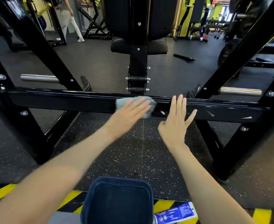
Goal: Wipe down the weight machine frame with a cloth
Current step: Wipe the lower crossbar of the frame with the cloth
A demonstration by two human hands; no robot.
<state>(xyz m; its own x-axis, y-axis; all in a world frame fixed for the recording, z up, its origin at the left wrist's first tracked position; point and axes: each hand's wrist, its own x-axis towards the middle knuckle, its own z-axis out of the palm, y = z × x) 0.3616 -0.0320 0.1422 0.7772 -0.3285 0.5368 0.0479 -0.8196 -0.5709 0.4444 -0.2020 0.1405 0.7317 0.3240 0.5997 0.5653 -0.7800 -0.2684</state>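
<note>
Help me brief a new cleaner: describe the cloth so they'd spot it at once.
Find the black horizontal crossbar of the weight machine frame. Near its middle, the left hand presses flat on the cloth, a pale blue-grey pad. It is the only soft, light thing on that glossy black bar.

1. The frame crossbar is black-painted metal, glossy and smooth, and it catches light along its top edge. White scratches and chips break the paint on its right half.
2. The cloth is pale blue-grey fabric, matt, with a soft fuzzy nap.
3. The left peg and right peg are bare polished metal, bright and smooth.
4. The bolt heads are shiny metal.
5. The floor looks like dark rubber, matt and grainy, flecked with pale specks.
6. The seat pad has a black padded covering with a dull sheen.
7. The packet is a glossy blue printed wrapper.
</note>
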